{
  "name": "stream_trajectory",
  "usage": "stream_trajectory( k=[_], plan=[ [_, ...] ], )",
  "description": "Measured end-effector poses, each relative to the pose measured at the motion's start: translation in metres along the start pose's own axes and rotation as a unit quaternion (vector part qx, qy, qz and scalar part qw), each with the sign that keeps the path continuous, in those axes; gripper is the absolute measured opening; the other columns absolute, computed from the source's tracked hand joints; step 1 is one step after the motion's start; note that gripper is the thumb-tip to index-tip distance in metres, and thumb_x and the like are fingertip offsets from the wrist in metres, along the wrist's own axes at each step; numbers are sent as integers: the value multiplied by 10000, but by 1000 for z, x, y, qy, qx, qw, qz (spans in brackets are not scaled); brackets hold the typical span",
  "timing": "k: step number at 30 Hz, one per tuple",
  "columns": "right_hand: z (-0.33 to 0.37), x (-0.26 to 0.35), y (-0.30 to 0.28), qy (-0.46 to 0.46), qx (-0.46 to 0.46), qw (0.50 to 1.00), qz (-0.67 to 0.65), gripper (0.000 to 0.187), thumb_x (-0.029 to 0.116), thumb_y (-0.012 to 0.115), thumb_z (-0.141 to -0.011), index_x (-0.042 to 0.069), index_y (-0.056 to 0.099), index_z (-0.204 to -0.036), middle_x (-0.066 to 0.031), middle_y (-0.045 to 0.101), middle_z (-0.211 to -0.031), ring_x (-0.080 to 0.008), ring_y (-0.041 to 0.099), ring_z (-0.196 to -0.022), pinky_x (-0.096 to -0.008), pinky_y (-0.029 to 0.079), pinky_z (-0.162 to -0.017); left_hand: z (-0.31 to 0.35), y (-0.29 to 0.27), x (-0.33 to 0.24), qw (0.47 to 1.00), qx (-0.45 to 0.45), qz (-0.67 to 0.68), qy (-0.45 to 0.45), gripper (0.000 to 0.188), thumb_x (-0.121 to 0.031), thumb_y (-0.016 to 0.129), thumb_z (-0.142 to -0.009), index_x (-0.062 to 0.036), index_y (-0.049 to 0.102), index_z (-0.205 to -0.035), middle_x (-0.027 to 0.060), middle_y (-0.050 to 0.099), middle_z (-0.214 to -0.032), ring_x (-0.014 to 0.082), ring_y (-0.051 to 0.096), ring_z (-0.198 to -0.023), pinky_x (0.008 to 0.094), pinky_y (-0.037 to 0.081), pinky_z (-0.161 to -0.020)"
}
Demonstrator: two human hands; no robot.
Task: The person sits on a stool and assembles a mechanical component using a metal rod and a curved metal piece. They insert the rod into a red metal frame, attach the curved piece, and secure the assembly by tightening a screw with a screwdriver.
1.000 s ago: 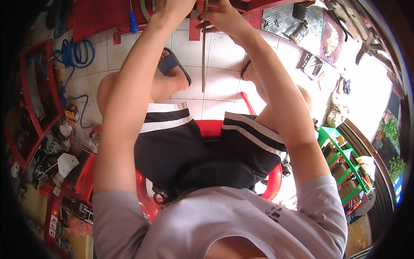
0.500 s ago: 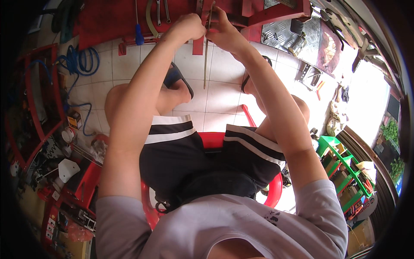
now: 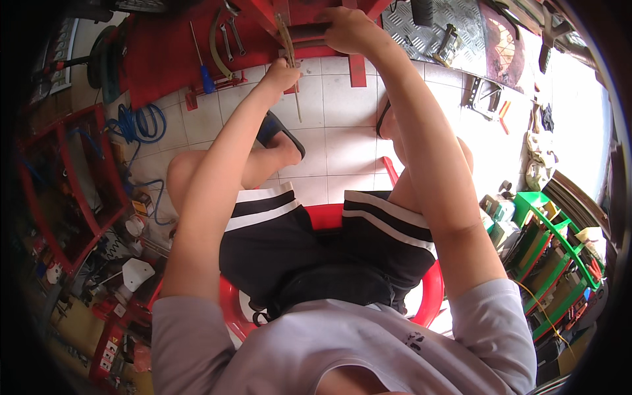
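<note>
One thin, tan rod [image 3: 298, 99], left hand [image 3: 283, 74] closed round it; can't tell how right hand [image 3: 352, 31] grips.

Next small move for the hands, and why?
Probably bring the right hand across to the strip, beyond the left hand. Only the left hand seems to grip the strip, which sticks out both ways past its fingers; the right hand is off it, at the dark bar. A second hold would likely steady it.

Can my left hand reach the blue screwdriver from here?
Probably yes: the screwdriver lies left of your left hand with nothing over it, though that hand seems to hold a thin rod.
</note>
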State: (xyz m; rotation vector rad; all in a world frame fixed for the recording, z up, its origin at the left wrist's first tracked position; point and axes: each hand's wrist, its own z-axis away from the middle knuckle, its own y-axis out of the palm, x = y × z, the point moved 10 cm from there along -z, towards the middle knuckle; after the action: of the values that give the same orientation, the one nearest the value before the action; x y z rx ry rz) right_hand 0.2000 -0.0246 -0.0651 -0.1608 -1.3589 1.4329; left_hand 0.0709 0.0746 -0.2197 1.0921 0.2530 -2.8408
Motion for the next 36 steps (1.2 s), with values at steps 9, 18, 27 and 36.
stream_trajectory(
  k=[9, 18, 27, 36],
  plan=[
    [-1, 12, -1, 13, 45, 999, -20, 383, 146, 561, -764, 66, 624, -1133, -166, 642, -1099, -326, 637, -1003, -424, 531, -835, 14, -3, 1, 995, 3, 103, 19, 295, 123, 447, -774, 15, 514, -1041, 105, 609, -984, 232, 644, -938, 348, 523, -792],
    [-7, 2, 7, 34, 56, 998, -1, 387, 173, 568, -809, 62, 598, -1178, -142, 635, -1130, -314, 638, -1018, -447, 531, -834, 49, 10, -20, 998, 51, -14, -45, 213, 36, 540, -789, -4, 516, -997, 113, 608, -948, 224, 648, -840, 382, 538, -749],
    [-17, 13, 41, -13, 126, 991, 51, 390, 129, 546, -809, 60, 593, -1190, -148, 656, -1072, -304, 663, -956, -429, 541, -793, 69, 1, -15, 994, 47, 52, -81, 133, -82, 621, -860, -28, 521, -930, 113, 605, -937, 196, 607, -774, 350, 542, -627],
    [33, 20, 57, 5, 323, 941, 100, 548, 78, 389, -820, 158, 489, -1353, -106, 558, -1285, -247, 664, -928, -371, 520, -823, 110, 7, -56, 940, 143, 287, -120, 204, -256, 585, -915, -68, 562, -991, 110, 604, -962, 48, 384, -510, 167, 356, -441]
  ],
)
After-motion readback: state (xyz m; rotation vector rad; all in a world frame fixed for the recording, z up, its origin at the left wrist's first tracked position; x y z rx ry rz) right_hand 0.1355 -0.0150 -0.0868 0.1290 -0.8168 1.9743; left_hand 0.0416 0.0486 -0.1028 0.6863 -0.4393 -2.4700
